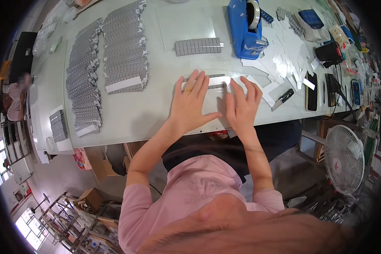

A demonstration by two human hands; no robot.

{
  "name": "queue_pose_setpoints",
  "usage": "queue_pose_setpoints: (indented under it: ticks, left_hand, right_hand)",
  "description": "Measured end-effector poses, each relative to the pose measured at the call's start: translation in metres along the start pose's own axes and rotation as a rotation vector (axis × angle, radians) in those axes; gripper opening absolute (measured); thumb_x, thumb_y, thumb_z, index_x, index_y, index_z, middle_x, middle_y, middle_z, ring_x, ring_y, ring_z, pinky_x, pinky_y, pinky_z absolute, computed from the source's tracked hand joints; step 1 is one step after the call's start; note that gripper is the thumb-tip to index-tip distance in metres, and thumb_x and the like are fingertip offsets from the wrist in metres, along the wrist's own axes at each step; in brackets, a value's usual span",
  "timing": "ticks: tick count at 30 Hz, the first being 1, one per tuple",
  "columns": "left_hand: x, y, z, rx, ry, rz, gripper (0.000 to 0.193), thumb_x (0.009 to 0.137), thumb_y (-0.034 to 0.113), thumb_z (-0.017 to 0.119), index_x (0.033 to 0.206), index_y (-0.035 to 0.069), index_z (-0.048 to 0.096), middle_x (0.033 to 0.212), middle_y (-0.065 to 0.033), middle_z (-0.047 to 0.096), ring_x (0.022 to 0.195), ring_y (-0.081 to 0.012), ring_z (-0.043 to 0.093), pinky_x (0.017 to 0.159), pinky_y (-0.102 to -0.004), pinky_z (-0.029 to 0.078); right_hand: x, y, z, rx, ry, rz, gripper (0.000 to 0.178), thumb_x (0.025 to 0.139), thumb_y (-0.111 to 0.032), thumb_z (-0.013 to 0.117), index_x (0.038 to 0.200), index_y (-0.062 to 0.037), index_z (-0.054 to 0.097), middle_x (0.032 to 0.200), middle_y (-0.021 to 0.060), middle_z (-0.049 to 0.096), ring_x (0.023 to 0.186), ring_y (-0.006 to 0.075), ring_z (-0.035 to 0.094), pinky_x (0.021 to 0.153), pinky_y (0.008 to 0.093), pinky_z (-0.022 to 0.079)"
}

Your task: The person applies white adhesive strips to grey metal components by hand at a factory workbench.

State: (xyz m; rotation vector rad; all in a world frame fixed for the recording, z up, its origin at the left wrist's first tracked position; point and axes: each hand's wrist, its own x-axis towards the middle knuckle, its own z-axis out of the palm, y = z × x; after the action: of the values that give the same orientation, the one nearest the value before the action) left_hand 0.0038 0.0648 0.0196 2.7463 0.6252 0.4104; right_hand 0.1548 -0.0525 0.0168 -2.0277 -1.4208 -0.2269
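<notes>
A grey segmented strip (217, 86) lies on the table in front of me, with a white paper-like band (217, 79) along its top. My left hand (189, 101) rests flat over the strip's left part, fingers stretched and thumb out to the side, hiding that end. At the other end, my right hand (243, 103) touches the white band with slightly bent, parted fingers. Farther back lies a similar grey segmented piece (198, 46). Right of it stands a blue tape dispenser (243, 38) with a roll of tape.
Overlapping rows of grey segmented strips (125, 51) cover the table's left side. White paper scraps (283, 63), a black-handled knife (283, 99) and a black phone (311, 95) lie to the right. A white fan (345, 160) stands beyond the table's near right edge.
</notes>
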Motion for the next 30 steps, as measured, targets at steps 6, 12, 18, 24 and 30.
queue_pose_setpoints:
  ticks: [6, 12, 18, 24, 30]
  left_hand:
    - [-0.066, 0.006, -0.006, -0.066, -0.126, 0.16, 0.081, 0.077, 0.052, 0.072, 0.134, -0.001, 0.053, 0.143, -0.0136, 0.051, 0.137, -0.029, 0.043, 0.111, -0.0522, 0.028]
    - [-0.121, -0.009, -0.015, 0.026, 0.181, 0.282, 0.031, 0.083, 0.011, 0.066, 0.113, 0.011, 0.069, 0.128, -0.0031, 0.062, 0.126, -0.0186, 0.054, 0.101, -0.0401, 0.043]
    - [-0.096, -0.127, -0.069, 0.442, 0.351, 0.047, 0.042, 0.078, 0.006, 0.066, 0.118, 0.015, 0.069, 0.13, -0.0044, 0.062, 0.121, -0.0224, 0.057, 0.1, -0.0435, 0.041]
    - [-0.09, -0.179, -0.09, 0.424, 0.354, 0.036, 0.041, 0.083, 0.007, 0.066, 0.123, 0.016, 0.067, 0.134, -0.0039, 0.06, 0.124, -0.0238, 0.054, 0.103, -0.0435, 0.038]
    - [-0.102, -0.161, -0.087, 0.482, 0.23, -0.012, 0.045, 0.084, 0.013, 0.068, 0.128, 0.017, 0.065, 0.146, -0.0078, 0.049, 0.133, -0.0286, 0.045, 0.107, -0.0473, 0.033]
  right_hand:
    - [-0.016, 0.025, -0.013, -0.028, 0.021, 0.091, 0.034, 0.087, -0.012, 0.062, 0.12, -0.005, 0.064, 0.128, 0.0172, 0.054, 0.114, 0.038, 0.045, 0.099, 0.0468, 0.037]
    - [-0.016, 0.027, -0.011, 0.045, -0.009, 0.155, 0.032, 0.089, -0.01, 0.06, 0.121, -0.0052, 0.064, 0.127, 0.0163, 0.055, 0.115, 0.0381, 0.045, 0.099, 0.0465, 0.038]
    - [-0.02, 0.03, -0.016, 0.024, -0.014, 0.122, 0.032, 0.091, -0.01, 0.059, 0.122, -0.0055, 0.065, 0.131, 0.0158, 0.054, 0.118, 0.0362, 0.043, 0.101, 0.045, 0.036]
    - [-0.02, 0.026, -0.012, 0.05, -0.014, 0.111, 0.031, 0.091, -0.009, 0.058, 0.122, -0.0056, 0.065, 0.13, 0.0157, 0.054, 0.118, 0.0354, 0.043, 0.1, 0.0446, 0.037]
    - [-0.019, 0.023, -0.018, 0.059, -0.047, 0.104, 0.031, 0.089, -0.008, 0.059, 0.119, -0.005, 0.066, 0.126, 0.0158, 0.055, 0.114, 0.0355, 0.047, 0.099, 0.0446, 0.038]
